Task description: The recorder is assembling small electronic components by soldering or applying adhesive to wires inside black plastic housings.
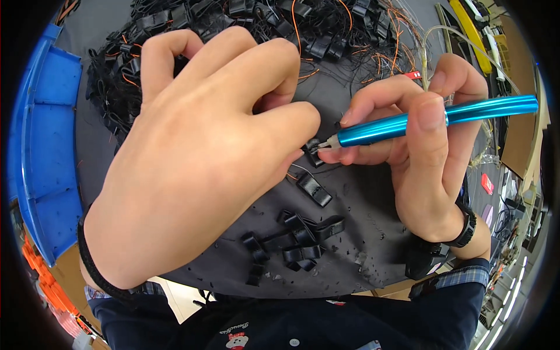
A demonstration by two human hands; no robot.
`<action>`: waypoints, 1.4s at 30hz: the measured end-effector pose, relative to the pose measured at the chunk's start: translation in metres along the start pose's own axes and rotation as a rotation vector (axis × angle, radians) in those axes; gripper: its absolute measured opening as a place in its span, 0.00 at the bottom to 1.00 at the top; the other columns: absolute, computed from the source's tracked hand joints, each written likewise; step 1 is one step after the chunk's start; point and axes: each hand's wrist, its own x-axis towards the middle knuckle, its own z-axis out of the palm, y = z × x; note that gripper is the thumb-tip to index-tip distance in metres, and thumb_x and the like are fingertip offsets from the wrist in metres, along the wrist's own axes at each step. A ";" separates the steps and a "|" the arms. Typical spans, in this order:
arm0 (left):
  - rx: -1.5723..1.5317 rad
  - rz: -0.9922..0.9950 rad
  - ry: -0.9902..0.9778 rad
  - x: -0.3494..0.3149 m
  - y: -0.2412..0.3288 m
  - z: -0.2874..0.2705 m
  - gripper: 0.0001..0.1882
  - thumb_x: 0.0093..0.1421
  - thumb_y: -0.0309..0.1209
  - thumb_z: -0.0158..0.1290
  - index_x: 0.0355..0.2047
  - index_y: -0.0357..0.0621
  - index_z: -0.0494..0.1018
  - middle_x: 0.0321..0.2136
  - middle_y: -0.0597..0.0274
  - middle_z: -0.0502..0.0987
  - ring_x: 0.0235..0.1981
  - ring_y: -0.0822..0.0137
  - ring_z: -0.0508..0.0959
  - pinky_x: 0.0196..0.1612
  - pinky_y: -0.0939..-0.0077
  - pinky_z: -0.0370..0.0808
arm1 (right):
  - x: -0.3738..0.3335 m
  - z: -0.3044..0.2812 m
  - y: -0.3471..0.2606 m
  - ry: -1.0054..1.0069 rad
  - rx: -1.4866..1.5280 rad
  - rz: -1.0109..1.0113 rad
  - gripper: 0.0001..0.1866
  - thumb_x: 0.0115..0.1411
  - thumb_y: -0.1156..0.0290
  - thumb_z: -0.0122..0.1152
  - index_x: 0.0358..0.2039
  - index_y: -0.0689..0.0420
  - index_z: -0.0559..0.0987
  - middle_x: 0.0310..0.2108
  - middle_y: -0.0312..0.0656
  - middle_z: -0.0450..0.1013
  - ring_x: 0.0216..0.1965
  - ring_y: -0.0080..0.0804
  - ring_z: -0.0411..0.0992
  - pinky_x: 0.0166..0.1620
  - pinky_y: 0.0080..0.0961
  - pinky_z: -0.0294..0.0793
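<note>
My right hand [424,146] grips a metallic blue pen-shaped tool [379,129] with a narrow pale tip. The tip points left and meets a small glossy black ribbon-like piece [317,159]. My left hand [198,143] is closed, its thumb and forefinger pinched at the left side of that piece. Most of its grip is hidden behind the knuckles. A right fingertip is also close against the piece. Just below lies another black folded piece [314,190], with thin pale and orange strands near its upper end.
A heap of black looped pieces [326,46] with orange threads covers the far side of the dark table [221,271]. Several loose black loops [300,233] and small scraps lie nearer me. Blue bins [49,134] stand at left. A small red object [487,184] is at right.
</note>
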 end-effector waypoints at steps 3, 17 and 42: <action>0.013 0.002 -0.001 0.001 0.000 0.001 0.11 0.35 0.25 0.60 0.20 0.48 0.69 0.27 0.68 0.61 0.29 0.68 0.65 0.42 0.70 0.56 | -0.001 -0.001 0.001 0.027 -0.010 0.016 0.14 0.66 0.56 0.32 0.42 0.50 0.47 0.33 0.56 0.66 0.24 0.33 0.72 0.34 0.41 0.81; 0.057 0.027 0.014 0.000 -0.004 0.001 0.11 0.35 0.24 0.58 0.22 0.48 0.70 0.25 0.68 0.63 0.30 0.68 0.67 0.41 0.71 0.55 | 0.002 -0.003 0.004 -0.034 0.015 -0.032 0.13 0.66 0.56 0.30 0.43 0.50 0.49 0.32 0.56 0.67 0.23 0.32 0.72 0.33 0.39 0.81; 0.062 -0.030 0.052 0.004 -0.008 -0.004 0.11 0.39 0.23 0.58 0.26 0.48 0.74 0.25 0.68 0.65 0.29 0.70 0.67 0.39 0.73 0.54 | 0.009 0.001 -0.001 0.018 -0.029 -0.002 0.13 0.66 0.56 0.32 0.40 0.51 0.49 0.30 0.57 0.67 0.22 0.33 0.72 0.32 0.37 0.81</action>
